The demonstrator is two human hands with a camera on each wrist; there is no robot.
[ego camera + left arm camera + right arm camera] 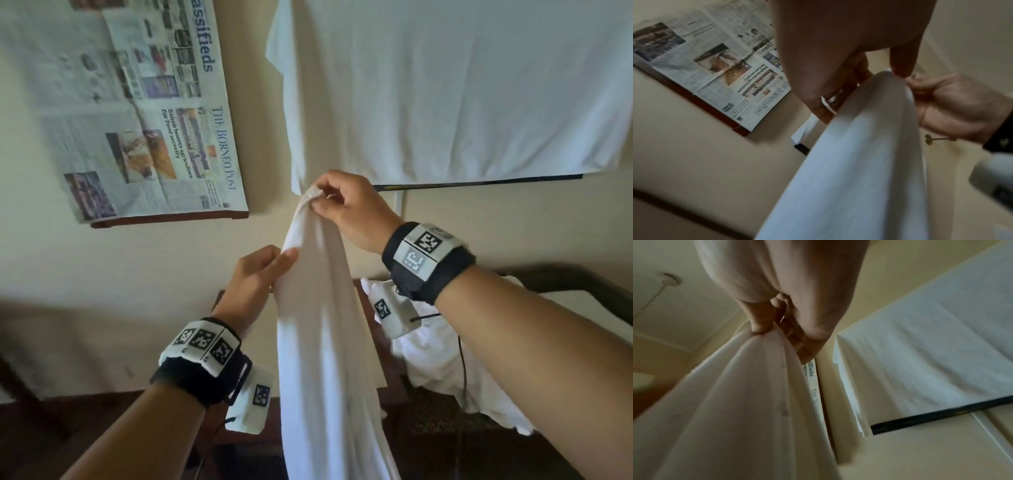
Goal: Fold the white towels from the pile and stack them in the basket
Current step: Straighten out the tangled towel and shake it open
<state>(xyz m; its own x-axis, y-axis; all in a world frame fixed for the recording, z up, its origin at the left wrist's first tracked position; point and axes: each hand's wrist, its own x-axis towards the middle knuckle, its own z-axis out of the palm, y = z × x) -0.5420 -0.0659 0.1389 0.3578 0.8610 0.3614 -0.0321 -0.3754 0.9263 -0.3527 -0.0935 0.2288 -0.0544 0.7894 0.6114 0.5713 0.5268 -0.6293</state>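
Note:
A long white towel point(325, 342) hangs in the air in front of me, bunched at the top. My right hand point(346, 209) pinches its top corner between thumb and fingers, as the right wrist view shows with the towel point(740, 394) falling below. A little lower, my left hand point(263, 270) pinches the towel's left edge; in the left wrist view its fingers point(900, 65) grip the towel point(859, 154). A pile of white towels point(445, 363) lies low on the right, behind my right forearm. No basket shows.
Newspaper pages point(137, 109) on a dark wooden board hang on the wall at upper left. A large white cloth point(462, 85) covers something dark-edged at upper right. Dark wooden furniture point(390, 383) stands below, beside the pile.

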